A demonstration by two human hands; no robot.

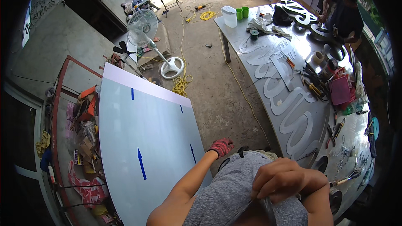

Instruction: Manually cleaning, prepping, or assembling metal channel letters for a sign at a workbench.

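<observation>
My left hand [222, 147], in a red and black knit glove, hangs beside my grey shirt [234, 175]. Its fingers are loosely bent and apart, with nothing seen in them. Close to that arm lies a large pale blue sheet [161, 142] with dark blue arrows and a pinkish far strip. My bare right hand [279, 180] is raised in front of my chest. Its fingers pinch dark grey cloth that looks like the neckline of my shirt. The fingertips are partly hidden.
At right, a metal table [251, 58] bears flat cut-out letters [289, 104], pliers [331, 136], a pink basket [340, 91] and a white pitcher [229, 16]. A co-worker [345, 14] handles raised letters there. A fan [144, 27] and yellow cords [181, 86] stand on the floor.
</observation>
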